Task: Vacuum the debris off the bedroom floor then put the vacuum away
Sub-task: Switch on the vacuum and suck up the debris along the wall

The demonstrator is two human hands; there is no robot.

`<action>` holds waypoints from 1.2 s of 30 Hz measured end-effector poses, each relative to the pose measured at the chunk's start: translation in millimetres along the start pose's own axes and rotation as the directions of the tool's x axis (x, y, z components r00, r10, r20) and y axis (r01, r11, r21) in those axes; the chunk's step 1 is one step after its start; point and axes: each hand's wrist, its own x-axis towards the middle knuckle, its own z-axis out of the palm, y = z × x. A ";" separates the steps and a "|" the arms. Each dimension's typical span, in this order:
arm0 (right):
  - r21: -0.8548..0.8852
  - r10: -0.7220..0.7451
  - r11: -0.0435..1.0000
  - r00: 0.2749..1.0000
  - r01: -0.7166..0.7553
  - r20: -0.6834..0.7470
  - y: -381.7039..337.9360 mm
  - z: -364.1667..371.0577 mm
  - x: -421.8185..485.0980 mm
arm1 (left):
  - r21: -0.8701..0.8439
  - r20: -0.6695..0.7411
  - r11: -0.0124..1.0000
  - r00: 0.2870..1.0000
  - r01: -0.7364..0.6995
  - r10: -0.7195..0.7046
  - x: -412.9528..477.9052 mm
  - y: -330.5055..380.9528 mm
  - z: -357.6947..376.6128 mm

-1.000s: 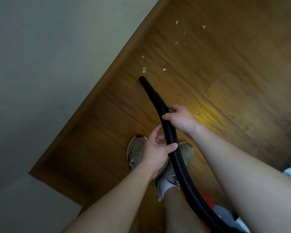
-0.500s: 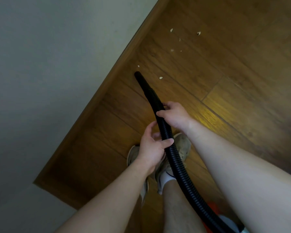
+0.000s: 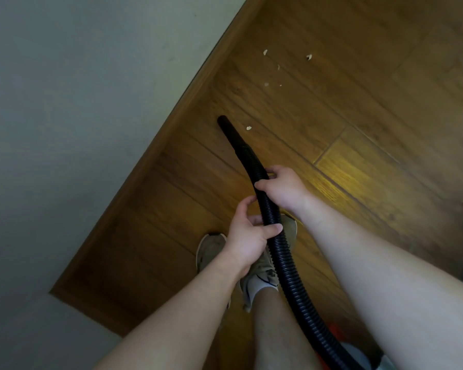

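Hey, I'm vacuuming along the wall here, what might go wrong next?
The nozzle sits to one side of the nearest crumb, so a straight push may miss it. More crumbs lie scattered farther ahead and could get left behind. The hose runs right over your shoe; stepping forward might snag it.

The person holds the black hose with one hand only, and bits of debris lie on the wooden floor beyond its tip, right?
Not one hand: the head view shows both the left hand and the right hand gripping the black hose. Bits of debris do lie on the wooden floor beyond its tip.
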 end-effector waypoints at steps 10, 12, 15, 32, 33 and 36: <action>0.014 0.055 0.998 0.998 -0.054 -0.036 38.2 -13.0 -12.8 | 0.000 0.085 0.999 0.995 0.050 -0.049 -9.1 -20.9 20.9; 0.018 0.064 0.998 0.997 -0.063 -0.051 43.6 -16.0 -15.5 | 0.007 0.099 0.999 0.994 0.054 -0.054 -8.8 -24.2 24.0; 0.043 0.068 0.997 0.995 -0.065 -0.075 50.7 -21.0 -20.4 | 0.029 0.110 0.998 0.992 0.055 -0.058 -8.9 -27.7 29.2; 0.144 0.061 0.989 0.991 -0.043 -0.123 33.1 -89.0 -4.2 | 0.154 0.132 0.988 0.991 0.015 -0.035 4.8 30.9 77.1; 0.133 0.056 0.990 0.991 -0.039 -0.125 29.0 -93.6 -1.9 | 0.170 0.129 0.985 0.991 0.008 -0.031 6.3 37.2 79.3; 0.112 0.051 0.993 0.988 -0.035 -0.143 15.8 -105.3 5.9 | 0.212 0.122 0.977 0.992 -0.025 -0.001 15.5 50.3 84.9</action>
